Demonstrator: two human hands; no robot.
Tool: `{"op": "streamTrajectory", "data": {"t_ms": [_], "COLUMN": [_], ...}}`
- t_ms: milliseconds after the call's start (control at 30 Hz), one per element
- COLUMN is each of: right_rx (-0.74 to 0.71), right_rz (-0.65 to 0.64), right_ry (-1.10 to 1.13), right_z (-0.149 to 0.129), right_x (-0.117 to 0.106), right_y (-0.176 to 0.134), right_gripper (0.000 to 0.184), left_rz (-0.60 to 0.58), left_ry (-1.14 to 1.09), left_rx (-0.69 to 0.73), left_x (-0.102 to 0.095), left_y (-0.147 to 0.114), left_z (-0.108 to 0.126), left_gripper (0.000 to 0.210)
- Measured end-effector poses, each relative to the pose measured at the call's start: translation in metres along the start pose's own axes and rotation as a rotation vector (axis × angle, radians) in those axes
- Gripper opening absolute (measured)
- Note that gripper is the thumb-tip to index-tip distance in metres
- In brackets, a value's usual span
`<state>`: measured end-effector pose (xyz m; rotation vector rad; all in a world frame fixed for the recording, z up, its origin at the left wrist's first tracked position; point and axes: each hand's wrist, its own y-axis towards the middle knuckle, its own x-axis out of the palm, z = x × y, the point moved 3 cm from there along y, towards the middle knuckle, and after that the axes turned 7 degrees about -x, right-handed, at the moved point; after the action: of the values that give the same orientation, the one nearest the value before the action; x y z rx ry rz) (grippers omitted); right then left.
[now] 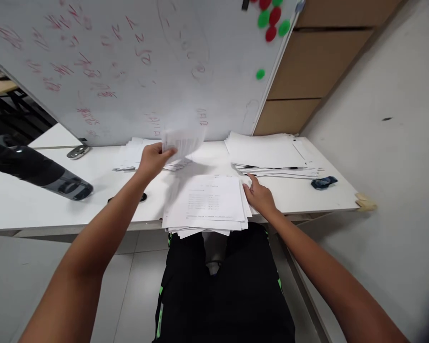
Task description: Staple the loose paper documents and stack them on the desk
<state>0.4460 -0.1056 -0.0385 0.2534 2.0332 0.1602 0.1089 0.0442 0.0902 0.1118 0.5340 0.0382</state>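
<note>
My left hand [154, 161] pinches a printed sheet of paper [184, 143] between thumb and fingers, raised above the desk and bent, slightly blurred. Below it lies a left pile of papers [134, 148], partly covered by the hand and sheet. In front of me a stack of printed papers [210, 200] sits at the desk's front edge, its lower sheets uneven and jutting over the edge. Beside that stack's right edge rests my right hand [260, 194], thumb and index finger apart, the thumb at the paper's side. Its other fingers are partly hidden.
Another paper pile [264, 150] spreads at the back right, near a small dark packet [323, 183]. A dark bottle [39, 171] and a computer mouse [77, 152] are on the left. A whiteboard [128, 95] with magnets stands behind the white desk [17, 200]; a wall closes the right.
</note>
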Motion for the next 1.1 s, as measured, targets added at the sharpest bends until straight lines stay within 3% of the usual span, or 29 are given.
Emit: {"op": "streamTrajectory", "data": {"t_ms": [100, 233, 300, 367, 433, 500, 700, 933, 1100], "right_rx": [-0.058, -0.218, -0.335, -0.351, -0.334, -0.332, -0.267, -0.181, -0.085], "right_rz": [0.116, 0.392, 0.295, 0.191, 0.134, 0.156, 0.291, 0.339, 0.275], "right_ry": [0.181, 0.629, 0.832, 0.964, 1.057, 1.097, 1.054, 0.917, 0.81], "right_z": [-0.01, -0.055, -0.089, -0.12, -0.145, -0.162, -0.171, -0.153, -0.13], "right_x": [-0.017, -0.07, -0.093, -0.11, -0.119, -0.123, -0.105, -0.072, -0.035], "right_y": [0.001, -0.004, -0.011, -0.021, -0.03, -0.036, -0.03, -0.022, -0.025], "right_gripper": [0.057, 0.059, 0.067, 0.074, 0.068, 0.06, 0.045, 0.029, 0.026], "left_rz": [-0.066, -0.121, -0.107, -0.075, -0.033, -0.011, -0.111, -0.182, -0.296], "left_ry": [-0.153, -0.296, -0.34, -0.393, -0.48, -0.605, -0.864, -0.795, -0.687], "left_rx": [0.093, 0.171, 0.187, 0.202, 0.212, 0.219, 0.189, 0.136, -0.032], "left_x": [-0.001, -0.009, -0.015, -0.018, -0.018, -0.013, 0.011, 0.029, 0.044], "left_y": [-0.054, -0.116, -0.135, -0.145, -0.148, -0.148, -0.143, -0.131, -0.121], "left_z": [0.04, 0.07, 0.073, 0.074, 0.074, 0.075, 0.071, 0.048, 0.013], "left_gripper": [0.037, 0.039, 0.041, 0.041, 0.042, 0.042, 0.049, 0.046, 0.048]}}
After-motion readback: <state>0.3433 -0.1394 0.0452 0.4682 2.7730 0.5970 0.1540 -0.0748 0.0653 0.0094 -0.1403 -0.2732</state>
